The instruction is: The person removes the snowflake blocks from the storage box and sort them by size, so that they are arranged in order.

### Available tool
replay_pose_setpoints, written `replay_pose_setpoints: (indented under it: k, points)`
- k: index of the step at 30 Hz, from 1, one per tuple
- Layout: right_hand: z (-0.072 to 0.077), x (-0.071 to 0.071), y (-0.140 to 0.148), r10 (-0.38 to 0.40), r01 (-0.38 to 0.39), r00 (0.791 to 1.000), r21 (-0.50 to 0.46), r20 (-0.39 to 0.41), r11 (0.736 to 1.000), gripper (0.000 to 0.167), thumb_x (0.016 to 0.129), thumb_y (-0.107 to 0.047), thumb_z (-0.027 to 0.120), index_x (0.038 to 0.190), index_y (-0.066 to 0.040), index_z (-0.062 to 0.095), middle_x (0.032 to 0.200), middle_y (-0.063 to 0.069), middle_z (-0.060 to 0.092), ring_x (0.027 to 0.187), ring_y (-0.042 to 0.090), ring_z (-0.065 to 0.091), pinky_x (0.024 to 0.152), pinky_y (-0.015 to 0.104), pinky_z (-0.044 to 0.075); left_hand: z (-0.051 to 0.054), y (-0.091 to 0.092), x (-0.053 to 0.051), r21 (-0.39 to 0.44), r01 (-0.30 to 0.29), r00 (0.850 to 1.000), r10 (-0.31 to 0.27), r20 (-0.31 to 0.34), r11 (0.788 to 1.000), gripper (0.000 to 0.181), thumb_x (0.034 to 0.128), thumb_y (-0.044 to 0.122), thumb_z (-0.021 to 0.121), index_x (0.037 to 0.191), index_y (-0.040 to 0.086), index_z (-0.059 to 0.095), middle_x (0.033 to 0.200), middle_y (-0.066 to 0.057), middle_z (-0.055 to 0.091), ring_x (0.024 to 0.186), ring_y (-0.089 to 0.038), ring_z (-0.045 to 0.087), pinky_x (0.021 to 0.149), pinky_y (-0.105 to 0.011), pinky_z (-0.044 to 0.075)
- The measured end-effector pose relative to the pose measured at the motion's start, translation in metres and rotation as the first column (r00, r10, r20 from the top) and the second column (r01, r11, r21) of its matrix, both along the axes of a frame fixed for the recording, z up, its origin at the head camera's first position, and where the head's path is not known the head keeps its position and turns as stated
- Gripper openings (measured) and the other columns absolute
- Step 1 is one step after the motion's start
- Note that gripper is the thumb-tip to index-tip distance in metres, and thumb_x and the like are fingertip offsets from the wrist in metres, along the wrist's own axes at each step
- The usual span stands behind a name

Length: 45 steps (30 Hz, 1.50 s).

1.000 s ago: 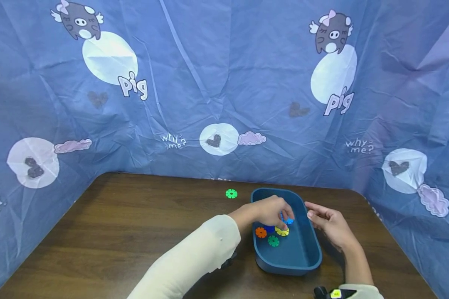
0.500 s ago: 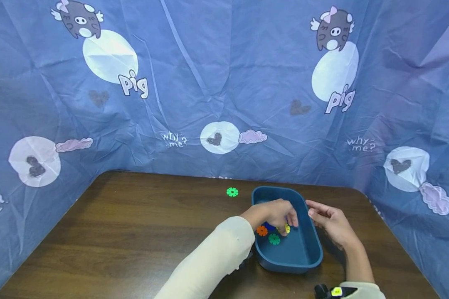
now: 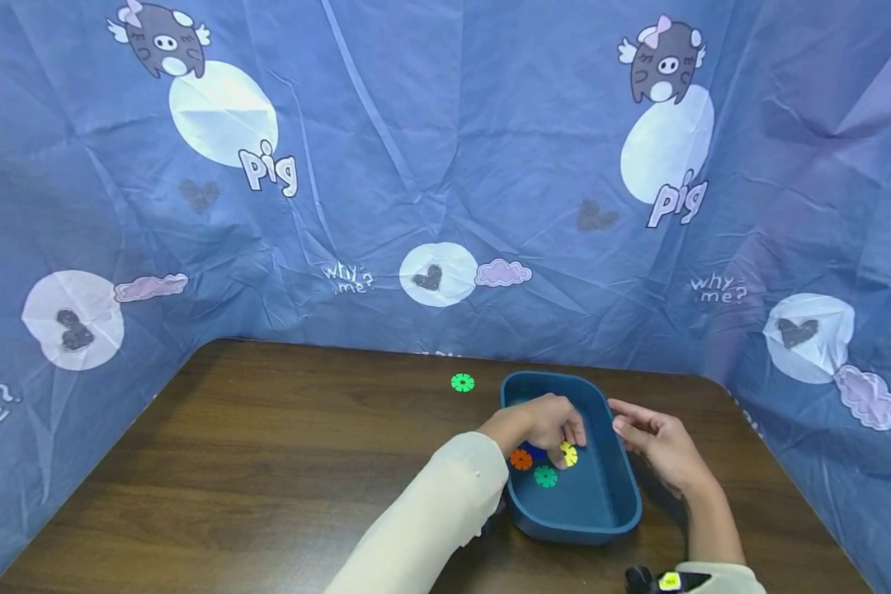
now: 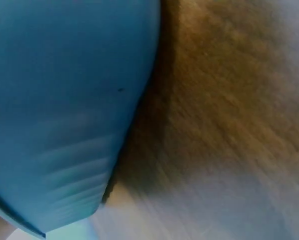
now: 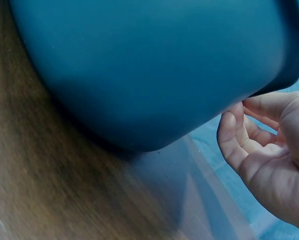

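Creased blue fabric sheet [image 3: 445, 124] around a brown wood-grain tabletop [image 3: 267, 445]

The tabletop, its far corners rounded, spreads beneath the left fingers [image 3: 577, 431] and right fingers [image 3: 629, 410], reaching farthest to their left. The sheet hangs beyond the fingers and along both sides. A printed dark grey winged pig with a pink bow [image 3: 167, 41] shows far to their upper left; a 2nd pig [image 3: 667, 64] is high above the right fingers. Each tops a plain white oval [image 3: 223, 120] with pale "pig" lettering [image 3: 268, 167]. Beyond and left of the left fingers, a smaller white oval [image 3: 456, 289] bearing a dark heart [image 3: 429, 278] adjoins a pale pink cloud [image 3: 503, 273].
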State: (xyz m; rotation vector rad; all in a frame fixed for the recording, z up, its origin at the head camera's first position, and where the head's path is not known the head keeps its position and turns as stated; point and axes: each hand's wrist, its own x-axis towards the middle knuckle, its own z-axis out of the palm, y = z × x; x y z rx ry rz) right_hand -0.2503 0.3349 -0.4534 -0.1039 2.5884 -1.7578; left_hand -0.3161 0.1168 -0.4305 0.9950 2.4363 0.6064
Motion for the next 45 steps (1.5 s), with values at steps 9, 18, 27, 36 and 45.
replay_pose_setpoints:
  k: [9,18,27,36,45]
  points:
    - [0.0,-0.001,-0.001,0.0,0.0,1.0,-0.015,0.003,1.0,0.051,0.104,-0.022,0.062,0.147,0.004,0.051,0.111,0.013,0.067,0.095,0.009,0.068,0.081,0.027,0.058,-0.002,0.0,-0.001,0.015,0.024,1.0,-0.023,-0.015,1.0,0.029,0.0805,0.017,0.087,0.106,0.022,0.075,0.096,0.012,0.065,0.09,-0.003,0.058,0.086,-0.017,0.051]
    - [0.0,0.0,0.001,-0.012,0.012,1.0,0.004,0.002,1.0,0.051,0.104,-0.023,0.062,0.147,0.002,0.052,0.116,0.017,0.066,0.097,0.009,0.068,0.081,0.026,0.058,0.009,-0.003,-0.003,0.022,0.077,0.996,-0.076,-0.043,0.997,0.015,0.088,0.01,0.082,0.1,0.017,0.076,0.091,0.011,0.068,0.085,-0.002,0.061,0.075,-0.013,0.051]
    - [0.0,0.001,0.0,-0.009,0.009,1.0,0.014,0.007,1.0,0.05,0.105,-0.023,0.061,0.147,0.002,0.051,0.115,0.018,0.065,0.097,0.01,0.067,0.082,0.026,0.058,0.023,-0.017,-0.007,0.184,0.058,0.995,-0.072,0.07,0.981,0.014,0.0904,0.004,0.078,0.102,0.011,0.077,0.09,0.008,0.071,0.084,-0.004,0.064,0.073,-0.017,0.054]
    - [0.002,0.001,-0.002,-0.032,0.032,0.999,0.02,0.031,0.999,0.051,0.105,-0.025,0.062,0.148,0.0,0.051,0.123,0.02,0.065,0.1,0.011,0.067,0.083,0.025,0.057,0.039,-0.047,-0.019,0.42,-0.088,0.981,0.004,0.196,0.903,0.017,0.0918,-0.001,0.073,0.108,0.003,0.076,0.094,-0.003,0.074,0.083,-0.011,0.068,0.082,-0.03,0.06]
    - [0.001,0.001,-0.001,-0.027,0.026,1.0,0.012,0.016,1.0,0.051,0.104,-0.023,0.063,0.147,0.001,0.052,0.118,0.016,0.065,0.095,0.01,0.066,0.081,0.026,0.058,0.04,-0.082,-0.035,0.543,-0.301,0.95,0.197,0.242,0.784,0.016,0.0946,-0.001,0.069,0.109,0.001,0.076,0.093,-0.006,0.073,0.083,-0.016,0.069,0.088,-0.041,0.06]
